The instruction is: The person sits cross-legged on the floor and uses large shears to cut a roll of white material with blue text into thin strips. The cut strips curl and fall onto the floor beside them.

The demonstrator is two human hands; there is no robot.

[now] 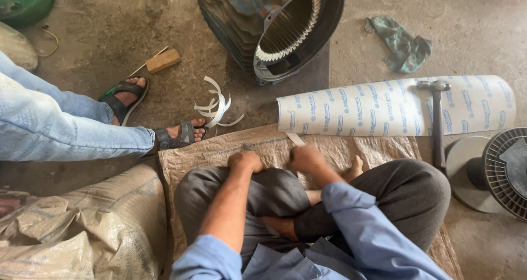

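So we're sitting cross-legged on a woven sack mat (219, 148) spread over the concrete floor (137, 27), and the biggest thing ahead of us is the motor housing (274, 22), a dark ribbed shell lying on its side with its open end and slotted core facing right. Right of it, a wide roll of white insulation paper with blue print (384, 107) lies across the floor at the top edge of the mat, and a hammer (437, 121) rests on top of it, handle pointing back toward our knee. At the far right there's a grey fan cover with a round plate (494, 170). Bottom left is a crumpled sack (82, 225), and another person's jeans leg and sandalled feet (137, 115) come in from the left. Our left hand (245, 160) and right hand (307, 158) sit close together over our knees, both curled into fists, and a narrow white paper strip (295, 139) pokes out just above the right hand; we can't tell what the fingers actually pinch. Smaller bits: a green rag (403, 44), curled white paper offcuts (217, 107), and a wooden block (163, 60).
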